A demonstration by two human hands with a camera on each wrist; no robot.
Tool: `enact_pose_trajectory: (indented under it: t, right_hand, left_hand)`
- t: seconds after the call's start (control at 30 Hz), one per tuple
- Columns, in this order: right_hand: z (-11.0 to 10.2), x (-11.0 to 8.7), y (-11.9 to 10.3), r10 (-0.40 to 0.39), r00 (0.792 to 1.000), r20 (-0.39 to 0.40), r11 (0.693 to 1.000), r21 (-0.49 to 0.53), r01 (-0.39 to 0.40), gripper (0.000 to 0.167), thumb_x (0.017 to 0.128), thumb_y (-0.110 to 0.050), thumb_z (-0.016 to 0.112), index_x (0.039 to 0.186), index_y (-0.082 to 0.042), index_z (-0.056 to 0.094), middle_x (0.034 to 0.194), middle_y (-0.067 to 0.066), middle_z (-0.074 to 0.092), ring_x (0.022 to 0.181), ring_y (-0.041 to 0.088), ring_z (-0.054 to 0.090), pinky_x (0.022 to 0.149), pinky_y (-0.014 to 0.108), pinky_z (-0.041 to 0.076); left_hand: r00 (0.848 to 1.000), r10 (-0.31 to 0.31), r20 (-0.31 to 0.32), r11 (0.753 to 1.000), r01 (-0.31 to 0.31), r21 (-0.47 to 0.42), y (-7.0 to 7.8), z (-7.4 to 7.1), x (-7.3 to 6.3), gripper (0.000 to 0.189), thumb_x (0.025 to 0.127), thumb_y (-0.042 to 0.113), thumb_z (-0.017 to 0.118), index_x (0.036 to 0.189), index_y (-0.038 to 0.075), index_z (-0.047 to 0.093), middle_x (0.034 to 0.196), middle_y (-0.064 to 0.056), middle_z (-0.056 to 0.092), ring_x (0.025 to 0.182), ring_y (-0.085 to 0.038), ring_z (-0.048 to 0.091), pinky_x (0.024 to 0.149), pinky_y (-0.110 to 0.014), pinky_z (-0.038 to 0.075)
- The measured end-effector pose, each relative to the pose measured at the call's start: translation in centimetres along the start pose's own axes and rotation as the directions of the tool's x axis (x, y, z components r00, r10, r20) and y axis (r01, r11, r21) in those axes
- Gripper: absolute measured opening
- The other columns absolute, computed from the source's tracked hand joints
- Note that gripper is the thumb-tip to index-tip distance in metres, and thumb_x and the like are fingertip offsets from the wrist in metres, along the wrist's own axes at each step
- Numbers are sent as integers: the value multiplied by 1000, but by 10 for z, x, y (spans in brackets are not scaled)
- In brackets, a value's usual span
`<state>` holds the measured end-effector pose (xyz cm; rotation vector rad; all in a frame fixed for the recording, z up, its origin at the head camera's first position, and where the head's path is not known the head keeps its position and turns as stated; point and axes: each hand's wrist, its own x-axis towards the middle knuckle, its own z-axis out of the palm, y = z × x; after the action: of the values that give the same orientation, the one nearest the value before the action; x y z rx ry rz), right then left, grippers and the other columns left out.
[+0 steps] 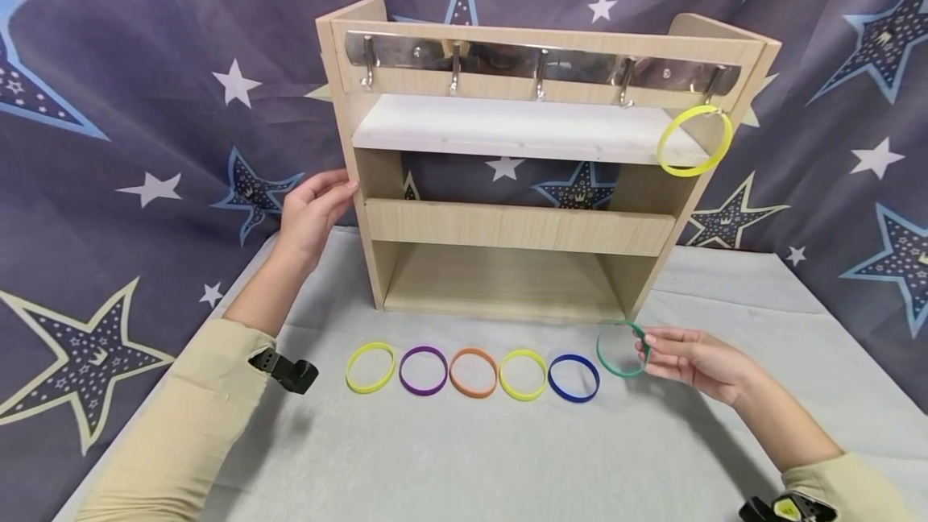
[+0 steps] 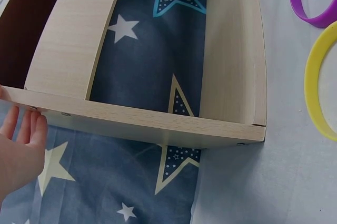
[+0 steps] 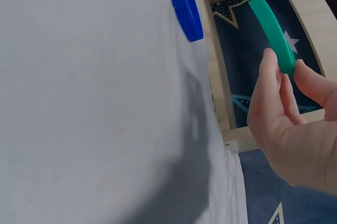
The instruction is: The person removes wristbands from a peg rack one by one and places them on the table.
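Observation:
Between thumb and fingers, my right hand [image 1: 699,362] pinches a green wristband [image 1: 613,366] at its right side, near the shelf's lower right corner. In the right wrist view the green band is seen edge-on, clear of the cloth. My left hand [image 1: 313,212] touches the left side panel of the wooden shelf [image 1: 507,225], fingertips at its front edge. A yellow wristband [image 1: 663,153] hangs from the rightmost hook [image 1: 714,85] of the metal rail. On the cloth lie a yellow band [image 1: 350,371], purple band [image 1: 403,377], orange band [image 1: 453,377], another yellow band [image 1: 503,381] and blue band [image 1: 553,383].
A metal hook rail [image 1: 500,63] with several hooks runs along the shelf's top front. A white board [image 1: 507,126] lies below it. The table has a light grey cloth [image 1: 464,457]. Behind hangs a dark star-patterned curtain [image 1: 181,151].

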<state>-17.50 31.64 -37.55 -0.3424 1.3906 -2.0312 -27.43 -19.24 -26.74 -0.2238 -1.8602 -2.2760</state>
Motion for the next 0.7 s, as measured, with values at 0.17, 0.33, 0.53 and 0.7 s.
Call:
enact_pose_trajectory:
  t: [0.17,0.33,0.53,0.7]
  right_hand:
    - [-5,-2,3,36,998,-55,983,-176,-45,30,100,-1,44,111,-16,68,104,-3,73,96,8,69,90,24,58]
    - [-9,-4,5,70,993,-97,966,-244,-92,26,100,-4,48,109,-18,68,100,-3,73,92,7,70,86,23,59]
    - [-13,-5,7,88,982,-165,949,-286,-133,23,98,-5,51,105,-18,69,96,-3,73,89,8,70,84,24,60]
    - [-13,-4,8,108,974,-201,932,-321,-170,20,97,-8,54,104,-19,70,94,-5,73,87,7,70,84,25,60]
  left_hand:
    - [1000,-2,3,1000,2,0,0,0,0,15,91,11,65,104,11,60,103,4,62,99,-4,62,102,-18,50]
    - [1000,1,2,1000,-1,11,0,0,0,15,91,11,65,105,11,59,104,4,61,100,-5,62,101,-18,50]
    - [1000,3,-1,1000,-3,10,0,0,0,15,91,11,65,105,11,59,104,3,62,99,-4,62,99,-17,51]
    - [1000,4,-4,1000,-4,6,0,0,0,15,91,11,65,104,11,60,103,3,62,99,-4,63,98,-16,52]
